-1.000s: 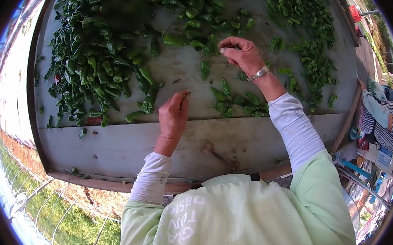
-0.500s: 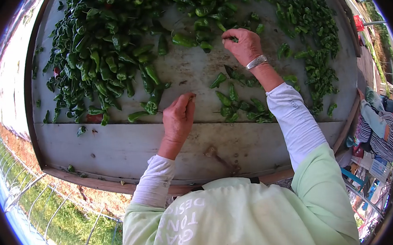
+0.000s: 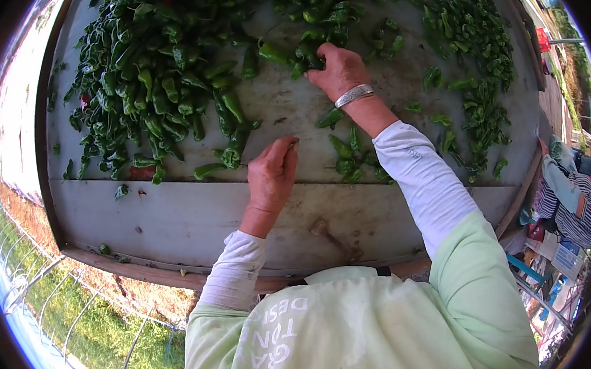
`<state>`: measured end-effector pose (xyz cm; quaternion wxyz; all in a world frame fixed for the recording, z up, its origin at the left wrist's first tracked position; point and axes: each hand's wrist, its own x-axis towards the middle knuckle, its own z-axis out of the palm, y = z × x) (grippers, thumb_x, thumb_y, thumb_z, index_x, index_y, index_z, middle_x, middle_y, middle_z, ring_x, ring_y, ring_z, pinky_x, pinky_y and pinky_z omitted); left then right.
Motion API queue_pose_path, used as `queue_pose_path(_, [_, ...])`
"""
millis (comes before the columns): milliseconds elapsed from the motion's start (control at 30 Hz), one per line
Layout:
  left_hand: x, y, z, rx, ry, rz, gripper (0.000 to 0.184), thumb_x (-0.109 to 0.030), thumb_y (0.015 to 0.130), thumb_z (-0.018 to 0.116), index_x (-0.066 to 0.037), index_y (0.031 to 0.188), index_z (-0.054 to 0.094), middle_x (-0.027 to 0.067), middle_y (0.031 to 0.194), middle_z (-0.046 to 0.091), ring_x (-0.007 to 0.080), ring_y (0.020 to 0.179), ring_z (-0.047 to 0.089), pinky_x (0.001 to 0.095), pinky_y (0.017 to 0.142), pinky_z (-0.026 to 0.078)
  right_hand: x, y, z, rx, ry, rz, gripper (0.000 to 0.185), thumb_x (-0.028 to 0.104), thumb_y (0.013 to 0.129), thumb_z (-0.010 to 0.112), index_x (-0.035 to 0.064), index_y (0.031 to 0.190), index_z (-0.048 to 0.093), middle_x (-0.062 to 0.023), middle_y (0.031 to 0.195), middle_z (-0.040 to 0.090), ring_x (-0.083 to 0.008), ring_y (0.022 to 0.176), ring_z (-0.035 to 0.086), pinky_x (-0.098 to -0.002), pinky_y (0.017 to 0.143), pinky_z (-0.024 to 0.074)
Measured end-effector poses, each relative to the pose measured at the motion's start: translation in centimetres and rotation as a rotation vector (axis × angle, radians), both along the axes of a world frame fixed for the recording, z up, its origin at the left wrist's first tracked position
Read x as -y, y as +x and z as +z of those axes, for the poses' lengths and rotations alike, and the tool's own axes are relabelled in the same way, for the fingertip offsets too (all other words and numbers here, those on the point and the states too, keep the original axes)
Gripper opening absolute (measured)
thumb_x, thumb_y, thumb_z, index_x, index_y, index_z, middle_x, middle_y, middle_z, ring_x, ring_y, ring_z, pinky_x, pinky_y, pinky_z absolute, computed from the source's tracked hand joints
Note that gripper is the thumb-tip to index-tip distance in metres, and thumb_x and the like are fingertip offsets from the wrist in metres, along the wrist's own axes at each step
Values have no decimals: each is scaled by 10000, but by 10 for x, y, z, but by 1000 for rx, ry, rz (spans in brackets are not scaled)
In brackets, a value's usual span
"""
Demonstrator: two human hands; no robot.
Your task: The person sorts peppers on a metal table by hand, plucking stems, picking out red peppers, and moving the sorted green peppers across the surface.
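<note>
Green peppers cover much of a grey metal table. A large heap of peppers lies at the left. At the top middle my right hand, with a silver bracelet at the wrist, has its thumb and fingers closed around a green pepper in a smaller cluster. My left hand hovers low over the middle of the table, thumb and forefinger pinched together. Whatever may be in that pinch is too small to name. Just left of it lies a pepper at the heap's edge.
A band of peppers runs down the right side, and loose peppers lie below my right forearm. The table has a wooden front rim. Another person in stripes is at the far right.
My right hand has moved left, from bare table beside the cluster onto a pepper in it. My left hand stays pinched and has hardly moved.
</note>
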<state>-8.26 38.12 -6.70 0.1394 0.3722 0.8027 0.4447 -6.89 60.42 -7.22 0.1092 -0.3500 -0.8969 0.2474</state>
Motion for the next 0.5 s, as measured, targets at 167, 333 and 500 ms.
queue_pose_path(167, [0,0,2,9,-10,2,102,-98,823,601,-90,924,616,117,795,634,302,664,618,354,570,488,-11,11,-4,-57,22,66,265,141,621,687,40,865,658,-169,815,656,-345,802,629,-404,729,516])
queue_pose_path(333, [0,1,0,0,-27,20,101,-94,820,599,-91,920,616,116,793,635,302,668,618,355,571,489,-45,52,10,-157,-261,-214,210,170,659,698,50,829,667,-126,755,657,-258,690,628,-349,652,499])
queue_pose_path(500, [-1,1,0,13,-10,16,107,-85,814,603,-91,920,617,110,790,637,292,665,618,346,578,490,-35,92,16,-98,-264,-171,146,166,669,718,75,773,672,-111,715,648,-221,619,602,-311,580,470])
